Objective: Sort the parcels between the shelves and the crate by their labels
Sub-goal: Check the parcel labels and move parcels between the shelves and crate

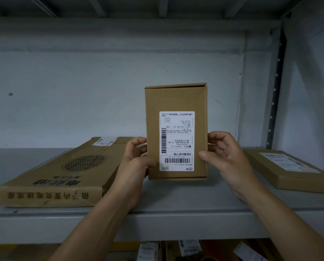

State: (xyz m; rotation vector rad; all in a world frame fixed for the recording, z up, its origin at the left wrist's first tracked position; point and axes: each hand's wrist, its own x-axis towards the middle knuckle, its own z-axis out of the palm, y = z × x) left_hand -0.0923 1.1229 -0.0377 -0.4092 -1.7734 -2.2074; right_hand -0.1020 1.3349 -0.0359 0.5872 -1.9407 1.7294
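Observation:
A small brown cardboard parcel [176,102] stands upright over the grey shelf [166,202], its white shipping label facing me upside down. My left hand [133,162] grips its left edge, thumb on the front and fingers behind. My right hand [227,157] grips the right edge the same way, thumb near the label's lower corner. Whether the parcel's bottom touches the shelf is unclear.
A long flat carton [59,178] with a round racket drawing lies on the shelf at left. A thin flat labelled parcel [289,168] lies at right. More labelled parcels [176,249] sit on the level below. A shelf upright [275,95] stands at the right rear.

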